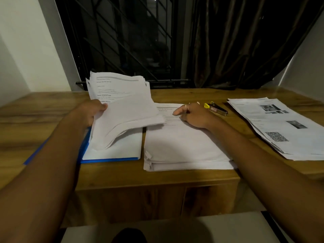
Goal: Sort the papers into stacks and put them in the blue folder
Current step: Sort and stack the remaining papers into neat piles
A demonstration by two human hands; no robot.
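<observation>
Wooden table below a dark window: left grip clamped on a lifted bundle of papers over the blue folder, probably to sort them; right grip, holding nothing, rests on the middle stack, apparently steadying it.

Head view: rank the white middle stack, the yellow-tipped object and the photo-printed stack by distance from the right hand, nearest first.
1. white middle stack: directly under the right hand, which rests on it.
2. yellow-tipped object: just past the hand, on its right side.
3. photo-printed stack: far right, well clear of the hand.
</observation>
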